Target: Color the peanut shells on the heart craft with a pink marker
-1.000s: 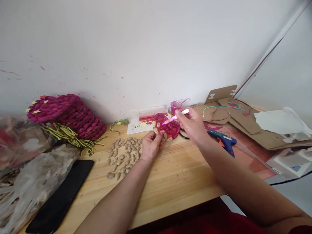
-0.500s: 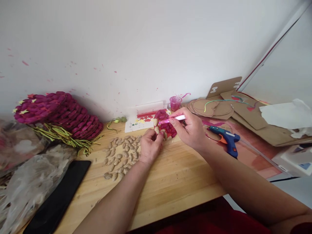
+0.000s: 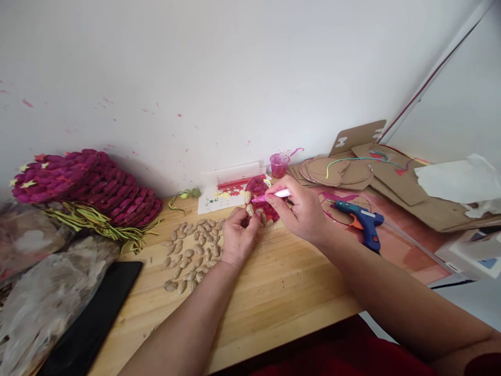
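My left hand [image 3: 241, 235] is closed at the lower edge of a peanut-covered craft piece [image 3: 274, 210], steadying it just above the table or on it; I cannot tell which. Much of that piece is magenta, while several peanuts [image 3: 249, 209] along its left and lower edge are bare tan. In my right hand [image 3: 303, 211] is a slim paintbrush [image 3: 282, 193], white at the handle end and pink toward the tip. Its tip meets the piece beside the unpainted peanuts. My fingers hide part of the piece.
Loose peanuts [image 3: 198, 250] lie left of my hands. Stacked magenta peanut pieces [image 3: 113, 180], plastic bags [image 3: 58, 292] and a black slab [image 3: 97, 313] are farther left. Behind stands a pink paint cup [image 3: 279, 166]. Rightward are cardboard cutouts [image 3: 326, 171] and a blue glue gun [image 3: 366, 224].
The brush tip has shifted slightly down and left along the piece, toward the bare peanuts. My left hand keeps its hold. The whole view has turned a little.
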Motion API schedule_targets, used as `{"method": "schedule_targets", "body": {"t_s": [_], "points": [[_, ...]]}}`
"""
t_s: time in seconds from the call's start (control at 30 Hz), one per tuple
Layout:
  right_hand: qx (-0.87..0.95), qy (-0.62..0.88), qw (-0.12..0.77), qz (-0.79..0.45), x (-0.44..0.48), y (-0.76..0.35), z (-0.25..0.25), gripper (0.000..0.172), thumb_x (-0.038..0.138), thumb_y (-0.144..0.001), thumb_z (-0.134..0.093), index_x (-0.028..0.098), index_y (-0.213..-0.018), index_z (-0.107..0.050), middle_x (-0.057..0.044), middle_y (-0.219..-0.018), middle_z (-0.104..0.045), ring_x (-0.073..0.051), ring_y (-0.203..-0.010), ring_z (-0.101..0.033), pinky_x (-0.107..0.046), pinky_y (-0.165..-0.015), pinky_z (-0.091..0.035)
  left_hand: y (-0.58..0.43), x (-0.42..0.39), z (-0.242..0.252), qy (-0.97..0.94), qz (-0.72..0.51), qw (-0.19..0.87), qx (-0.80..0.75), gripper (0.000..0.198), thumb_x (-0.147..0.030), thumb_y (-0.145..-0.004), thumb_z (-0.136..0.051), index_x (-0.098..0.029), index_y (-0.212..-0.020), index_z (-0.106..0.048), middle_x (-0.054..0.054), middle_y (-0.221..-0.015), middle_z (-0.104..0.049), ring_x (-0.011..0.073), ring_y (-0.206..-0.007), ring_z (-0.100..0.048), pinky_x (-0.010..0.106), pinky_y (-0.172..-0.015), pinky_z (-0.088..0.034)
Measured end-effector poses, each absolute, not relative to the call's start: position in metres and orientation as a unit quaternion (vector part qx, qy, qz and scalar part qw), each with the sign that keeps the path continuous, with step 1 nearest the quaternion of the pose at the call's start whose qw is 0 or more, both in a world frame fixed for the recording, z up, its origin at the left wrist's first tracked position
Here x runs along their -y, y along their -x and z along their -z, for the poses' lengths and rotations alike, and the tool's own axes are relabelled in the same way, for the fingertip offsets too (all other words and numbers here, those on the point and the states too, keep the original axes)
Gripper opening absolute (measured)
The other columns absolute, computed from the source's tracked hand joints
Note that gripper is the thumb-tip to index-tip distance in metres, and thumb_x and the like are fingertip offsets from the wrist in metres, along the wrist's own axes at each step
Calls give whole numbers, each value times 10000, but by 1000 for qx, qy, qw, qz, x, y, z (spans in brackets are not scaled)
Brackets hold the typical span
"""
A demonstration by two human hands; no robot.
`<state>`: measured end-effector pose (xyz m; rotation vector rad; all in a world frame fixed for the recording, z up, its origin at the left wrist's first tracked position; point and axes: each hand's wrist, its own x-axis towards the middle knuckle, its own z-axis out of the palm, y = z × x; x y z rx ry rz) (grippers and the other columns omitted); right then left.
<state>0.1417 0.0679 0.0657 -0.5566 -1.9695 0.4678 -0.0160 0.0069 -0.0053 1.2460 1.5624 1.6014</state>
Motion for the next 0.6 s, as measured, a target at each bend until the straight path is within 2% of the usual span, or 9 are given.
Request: {"method": "schedule_targets", "body": {"t_s": [0.2, 0.43, 0.6], "points": [[801, 219, 531, -171, -74, -143, -64, 70, 276, -1010, -653, 234, -963, -622, -10, -864, -757, -137, -714, -669, -254, -592, -463, 17, -7, 5, -494, -584, 268, -586, 289, -419, -861, -695, -197, -681, -655, 10, -702, -525, 137, -601, -470, 268, -543, -378], [825, 199, 508, -145, -71, -141, -63, 82, 247, -1016, -640, 230, -943, -608, -10, -845, -721, -151, -744, -666, -275, -663, -489, 18, -7, 6, -483, -583, 283, -588, 314, -428, -868, -710, -211, -665, -611, 0, -637, -537, 137, -556, -471, 266, -524, -366], [832, 196, 499, -142, -71, -140, -61, 97, 215, -989, -680, 220, -918, -613, -1, -816, -704, -146, -749, -655, -264, -674, -489, 17, -7, 6, -456, -592, 313, -585, 293, -448, -864, -718, -213, -707, -641, -6, -600, -549, 138, -522, -472, 264, -507, -367]]}}
